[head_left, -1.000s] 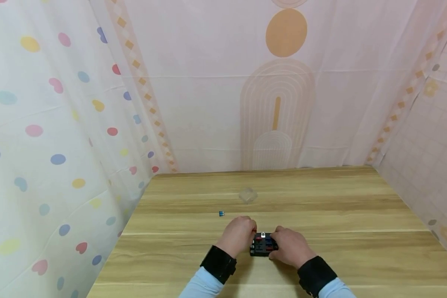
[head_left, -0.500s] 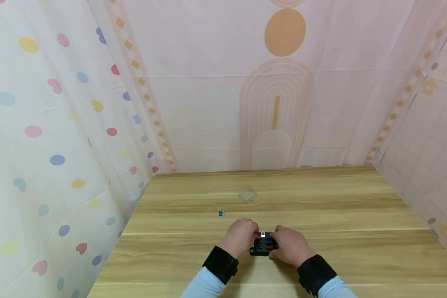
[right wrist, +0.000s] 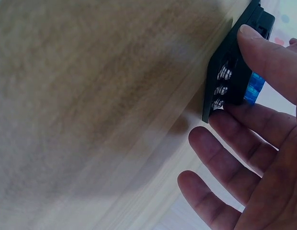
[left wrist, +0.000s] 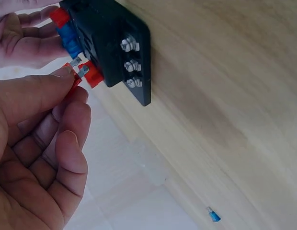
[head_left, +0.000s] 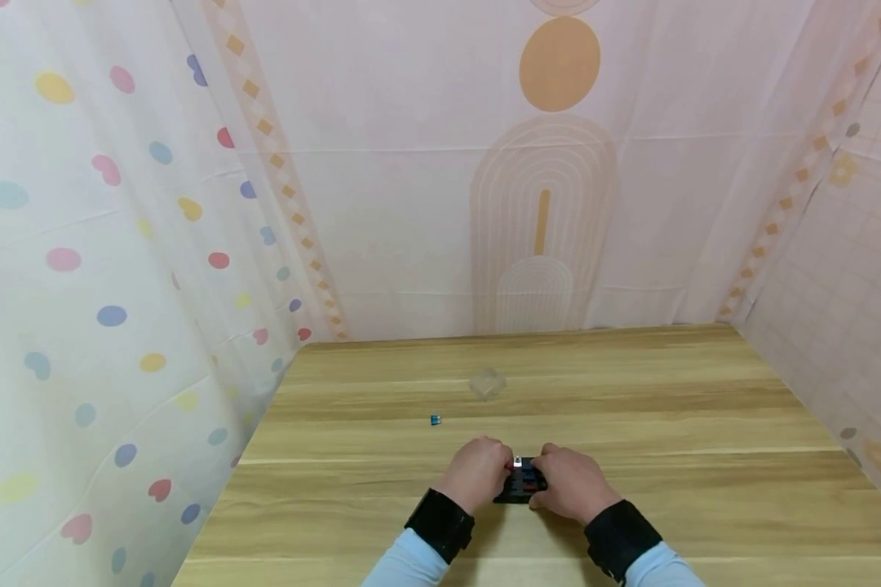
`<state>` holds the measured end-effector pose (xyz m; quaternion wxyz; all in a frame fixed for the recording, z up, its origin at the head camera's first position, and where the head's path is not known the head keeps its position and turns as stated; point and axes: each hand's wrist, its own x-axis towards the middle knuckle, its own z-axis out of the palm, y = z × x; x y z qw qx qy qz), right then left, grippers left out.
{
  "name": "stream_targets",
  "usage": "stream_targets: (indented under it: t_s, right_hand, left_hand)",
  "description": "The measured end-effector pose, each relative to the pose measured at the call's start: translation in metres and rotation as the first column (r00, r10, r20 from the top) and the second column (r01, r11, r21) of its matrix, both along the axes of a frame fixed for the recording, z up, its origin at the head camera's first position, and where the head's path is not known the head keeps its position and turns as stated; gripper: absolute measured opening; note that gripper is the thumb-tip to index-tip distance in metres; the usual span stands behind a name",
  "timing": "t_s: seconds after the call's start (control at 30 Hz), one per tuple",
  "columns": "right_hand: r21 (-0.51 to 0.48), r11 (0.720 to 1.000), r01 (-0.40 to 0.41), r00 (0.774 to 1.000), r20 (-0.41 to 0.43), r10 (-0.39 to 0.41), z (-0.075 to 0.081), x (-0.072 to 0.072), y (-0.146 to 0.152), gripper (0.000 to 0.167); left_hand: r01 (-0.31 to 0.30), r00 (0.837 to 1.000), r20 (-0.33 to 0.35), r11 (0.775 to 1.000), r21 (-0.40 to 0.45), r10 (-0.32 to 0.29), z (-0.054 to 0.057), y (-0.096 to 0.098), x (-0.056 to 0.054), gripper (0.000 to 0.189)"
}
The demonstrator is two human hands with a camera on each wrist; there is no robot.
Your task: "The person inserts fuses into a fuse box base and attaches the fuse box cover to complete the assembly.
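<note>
A black fuse box [head_left: 515, 489] lies on the table between my hands. It has red and blue blade fuses on top, and the left wrist view shows metal screw terminals [left wrist: 132, 65] along its side. My left hand [head_left: 475, 474] pinches a red blade fuse [left wrist: 76, 82] between thumb and forefinger, its two metal prongs bare and close to another red fuse [left wrist: 92, 75] on the box. My right hand [head_left: 574, 484] grips the box's right end, thumb on the near side and forefinger on the far side. In the right wrist view its other fingers spread beyond the box [right wrist: 234, 67].
A loose blue blade fuse [head_left: 436, 420] lies on the wooden table [head_left: 668, 408], beyond the left hand. Farther back sits a clear plastic cover [head_left: 488, 383]. Patterned curtains [head_left: 411, 204] hang behind the table and along both sides.
My left hand has shifted slightly right and toward me, over the left part of the fuse box. The right hand holds the box in the same place.
</note>
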<state>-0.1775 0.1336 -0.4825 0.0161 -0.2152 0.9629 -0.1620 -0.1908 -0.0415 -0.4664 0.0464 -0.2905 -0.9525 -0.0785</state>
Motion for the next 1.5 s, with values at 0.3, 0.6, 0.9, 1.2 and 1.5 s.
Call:
stream_targets:
  t_s: [0.3,0.6,0.9,1.2,1.5]
  right_hand:
    - [0.000,1.000,-0.004,1.000,-0.002,0.004,0.000,0.000,0.000,0.039]
    - [-0.004,1.000,-0.011,1.000,-0.025,0.011,-0.001,0.000,0.001,0.037]
    - [-0.004,1.000,-0.016,0.999,-0.029,0.016,0.000,0.000,0.000,0.037]
    - [-0.010,1.000,-0.003,1.000,-0.002,0.003,0.001,0.001,0.000,0.039]
    - [-0.029,0.999,-0.034,0.999,-0.014,0.034,0.000,-0.001,0.000,0.044]
  left_hand:
    - [0.024,1.000,-0.014,1.000,-0.019,-0.024,-0.007,0.000,-0.001,0.006]
    - [0.036,0.998,-0.040,0.998,-0.045,-0.038,-0.008,0.004,0.001,0.006]
    - [0.021,0.997,-0.073,0.995,-0.102,-0.029,-0.011,0.005,0.004,0.009]
    - [0.040,0.992,-0.115,0.994,-0.106,-0.052,-0.012,0.003,0.006,0.013]
    - [0.062,0.992,-0.098,0.990,-0.127,-0.074,-0.010,0.004,0.005,0.017]
